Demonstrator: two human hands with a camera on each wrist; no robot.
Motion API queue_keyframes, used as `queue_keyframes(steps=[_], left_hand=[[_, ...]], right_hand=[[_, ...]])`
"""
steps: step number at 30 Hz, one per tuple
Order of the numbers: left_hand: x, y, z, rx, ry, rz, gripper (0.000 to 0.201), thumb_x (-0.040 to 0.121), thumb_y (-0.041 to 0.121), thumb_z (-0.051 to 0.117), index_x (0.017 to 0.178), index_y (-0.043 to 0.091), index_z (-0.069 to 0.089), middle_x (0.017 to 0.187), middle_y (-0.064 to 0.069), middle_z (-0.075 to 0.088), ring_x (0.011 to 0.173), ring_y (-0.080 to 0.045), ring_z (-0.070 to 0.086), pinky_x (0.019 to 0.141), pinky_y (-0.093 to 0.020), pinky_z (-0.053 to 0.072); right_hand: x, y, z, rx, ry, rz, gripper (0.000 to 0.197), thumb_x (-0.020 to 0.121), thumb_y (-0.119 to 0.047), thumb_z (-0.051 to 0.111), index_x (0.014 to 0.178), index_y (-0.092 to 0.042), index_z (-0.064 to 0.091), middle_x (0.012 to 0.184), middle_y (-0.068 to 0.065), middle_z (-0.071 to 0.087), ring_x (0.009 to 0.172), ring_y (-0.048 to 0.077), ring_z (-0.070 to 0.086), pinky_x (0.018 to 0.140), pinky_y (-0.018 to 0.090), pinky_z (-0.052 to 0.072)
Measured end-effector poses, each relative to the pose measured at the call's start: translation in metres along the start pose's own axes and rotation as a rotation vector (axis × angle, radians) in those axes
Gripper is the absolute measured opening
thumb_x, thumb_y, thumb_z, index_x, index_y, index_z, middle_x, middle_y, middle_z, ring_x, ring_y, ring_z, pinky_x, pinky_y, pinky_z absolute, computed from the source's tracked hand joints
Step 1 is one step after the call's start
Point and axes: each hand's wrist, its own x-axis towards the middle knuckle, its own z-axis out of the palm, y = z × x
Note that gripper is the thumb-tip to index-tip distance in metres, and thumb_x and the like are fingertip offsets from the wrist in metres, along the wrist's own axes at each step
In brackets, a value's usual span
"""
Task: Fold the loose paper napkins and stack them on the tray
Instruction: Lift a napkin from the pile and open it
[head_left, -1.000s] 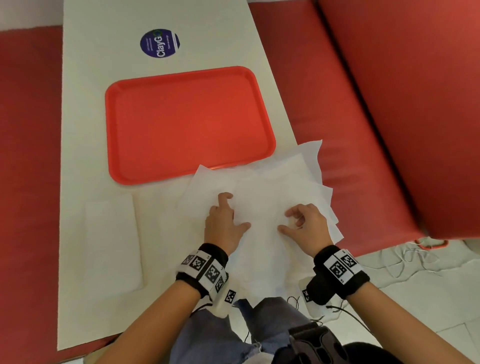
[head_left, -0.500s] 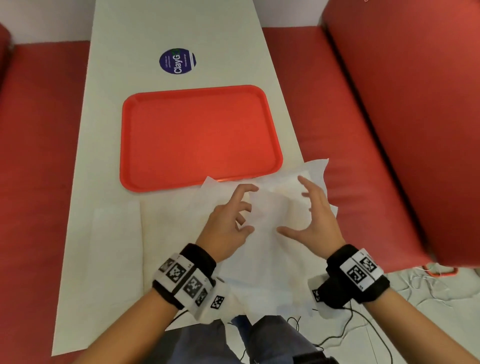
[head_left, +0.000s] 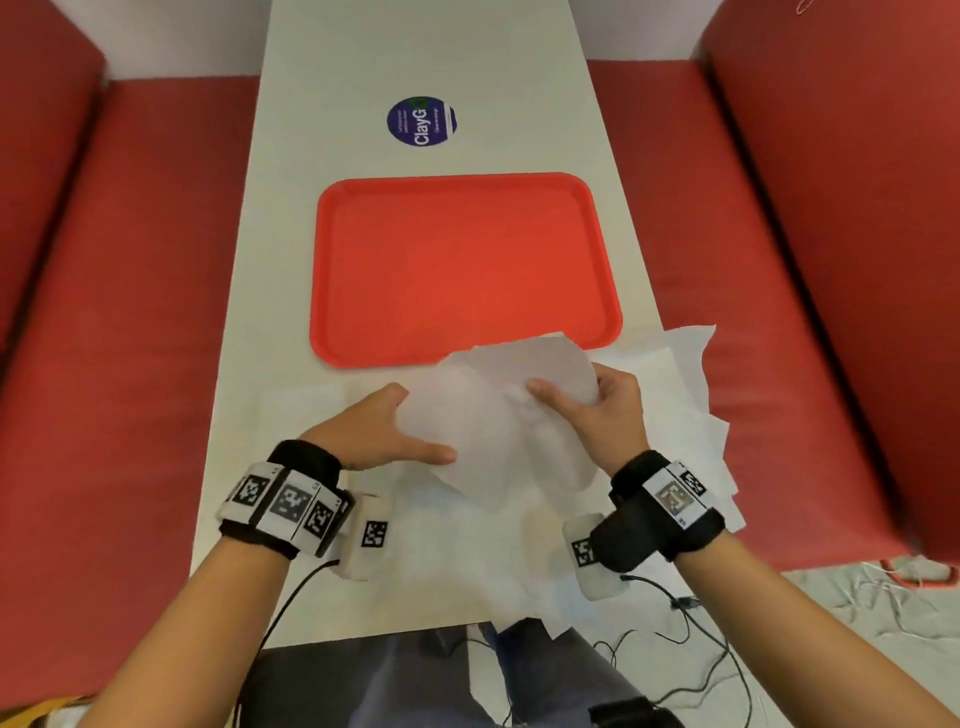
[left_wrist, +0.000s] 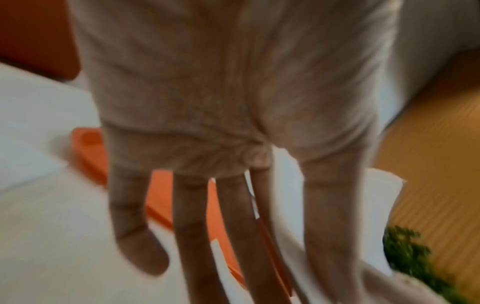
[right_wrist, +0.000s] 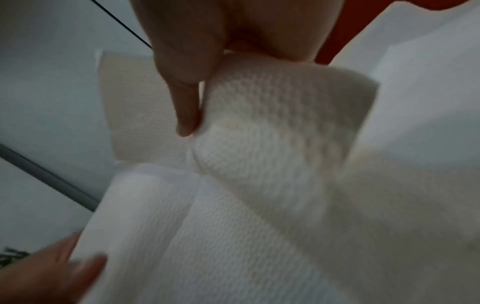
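A white paper napkin (head_left: 498, 415) hangs lifted above the table, between both hands. My right hand (head_left: 597, 410) pinches its upper right part; the right wrist view shows the thumb (right_wrist: 187, 102) pressed onto the napkin (right_wrist: 272, 133). My left hand (head_left: 384, 431) touches its left side, and its fingers (left_wrist: 233, 216) are straight in the left wrist view. The red tray (head_left: 462, 270) lies just beyond the hands with nothing on it. A pile of loose napkins (head_left: 675, 395) spreads under and right of the hands, overhanging the table's right edge.
The narrow white table (head_left: 426, 62) runs between red bench seats (head_left: 130, 312) on both sides. A round blue sticker (head_left: 422, 121) sits beyond the tray. A flat napkin (head_left: 301, 410) lies at the left. Cables (head_left: 685, 623) trail on the floor at lower right.
Both hands pressed on the pile a second ago. They have since risen with one napkin off the pile, the right hand closing on it. The head view has tilted up.
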Motion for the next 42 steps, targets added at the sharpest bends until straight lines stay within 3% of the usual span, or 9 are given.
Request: queue_keyframes(steps=[5,9,11,16,21,24,27,32,42], left_hand=[[-0.014,-0.001,0.011,-0.547,0.081,0.158,0.023,0.078,0.021,0.079,0.098,0.024,0.067,0.093,0.012,0.076,0.089,-0.001,0.07,0.081,-0.024,0.053],[-0.017,-0.007,0.009,-0.602,-0.021,0.322,0.048,0.065,0.064,0.074,0.099,0.03,0.075,0.115,0.006,0.07,0.125,-0.014,0.054,0.102,-0.041,0.047],[-0.02,-0.011,0.006,-0.511,-0.085,0.397,0.053,0.07,0.064,0.07,0.106,0.026,0.074,0.122,-0.003,0.064,0.126,-0.011,0.051,0.101,-0.039,0.047],[-0.018,-0.037,-0.005,-0.542,0.035,0.372,0.04,0.071,0.004,0.081,0.103,0.016,0.06,0.119,-0.005,0.054,0.089,-0.018,0.061,0.089,-0.037,0.052],[-0.029,-0.067,-0.023,-0.6,0.191,0.324,0.055,0.069,-0.009,0.079,0.114,0.017,0.063,0.122,-0.007,0.059,0.077,-0.019,0.06,0.085,-0.034,0.054],[-0.041,-0.092,-0.033,-0.601,0.287,0.268,0.064,0.069,-0.007,0.08,0.124,0.022,0.063,0.128,0.009,0.061,0.076,-0.016,0.062,0.091,-0.03,0.053],[-0.054,-0.118,-0.042,-0.593,0.324,0.226,0.067,0.068,-0.005,0.081,0.125,0.025,0.063,0.133,0.013,0.057,0.074,-0.015,0.064,0.091,-0.023,0.052],[-0.071,-0.151,-0.052,-0.541,0.353,0.201,0.069,0.067,-0.004,0.083,0.124,0.03,0.063,0.137,0.017,0.052,0.068,-0.013,0.066,0.092,-0.016,0.044],[-0.059,-0.184,-0.047,-0.361,0.372,0.201,0.071,0.072,-0.007,0.078,0.133,0.024,0.056,0.135,0.015,0.042,0.067,-0.018,0.063,0.067,-0.026,0.059]], right_hand=[[-0.005,0.006,0.029,-0.043,-0.034,0.089,0.014,0.081,-0.027,0.077,0.074,-0.016,0.072,0.076,-0.002,0.074,0.069,0.013,0.069,0.064,0.032,0.055],[-0.012,0.005,0.054,-0.01,-0.105,0.114,0.019,0.083,-0.029,0.074,0.08,-0.009,0.074,0.082,0.006,0.075,0.072,0.018,0.07,0.066,0.036,0.056],[-0.013,0.003,0.064,0.003,-0.123,0.116,0.01,0.084,-0.019,0.074,0.077,-0.011,0.074,0.076,0.003,0.074,0.067,0.014,0.067,0.061,0.031,0.053],[-0.016,-0.001,0.084,-0.021,-0.165,0.077,0.029,0.085,0.003,0.065,0.06,-0.007,0.057,0.057,-0.003,0.056,0.053,0.003,0.047,0.054,0.025,0.041],[-0.024,-0.022,0.108,0.063,-0.199,0.223,0.052,0.099,-0.055,0.026,0.09,-0.02,0.064,0.07,0.001,0.065,0.059,0.01,0.06,0.054,0.023,0.047],[-0.029,-0.022,0.129,0.11,-0.247,0.214,0.036,0.091,-0.054,0.052,0.123,-0.038,0.051,0.101,0.006,0.071,0.082,0.018,0.069,0.064,0.03,0.054],[-0.033,-0.01,0.152,0.045,-0.318,0.076,0.074,0.08,-0.018,0.078,0.136,-0.042,0.036,0.102,-0.001,0.065,0.077,0.013,0.063,0.068,0.03,0.054],[-0.042,0.003,0.185,-0.143,-0.456,-0.051,0.058,0.078,-0.003,0.075,0.128,-0.026,0.059,0.125,-0.012,0.06,0.08,-0.006,0.056,0.075,0.023,0.05],[-0.043,0.037,0.231,-0.418,-0.48,-0.018,0.064,0.076,-0.008,0.077,0.135,-0.016,0.055,0.125,-0.001,0.045,0.071,0.004,0.049,0.068,0.003,0.042]])
